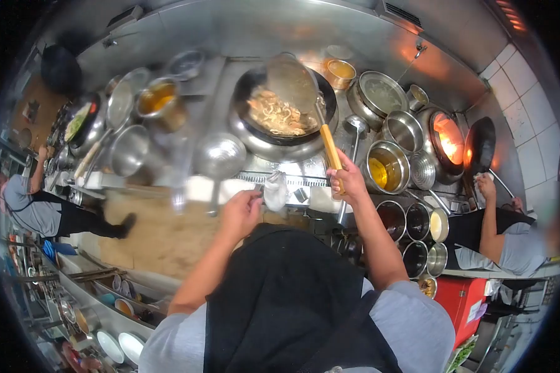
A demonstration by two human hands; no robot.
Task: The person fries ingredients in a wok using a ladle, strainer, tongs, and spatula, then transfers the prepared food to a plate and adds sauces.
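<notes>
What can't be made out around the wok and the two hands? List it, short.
Head view only:
- Food in the big black wok: pale strips, kind unclear; the round steel ladle bowl covers part.
- Left hand: its grip on the white cloth is hidden behind the knuckles.
- Right hand: covers the lower end of the yellow wooden ladle handle.
- Small dark pots: contents too small.

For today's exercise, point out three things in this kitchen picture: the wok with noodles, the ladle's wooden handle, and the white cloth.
wok (pixel 255 133), head view, on its dark left inner wall.
wooden handle (pixel 330 146), head view, mid-shaft above the right hand (pixel 350 180).
white cloth (pixel 275 189), head view, its middle, beside the left hand (pixel 241 211).
</notes>
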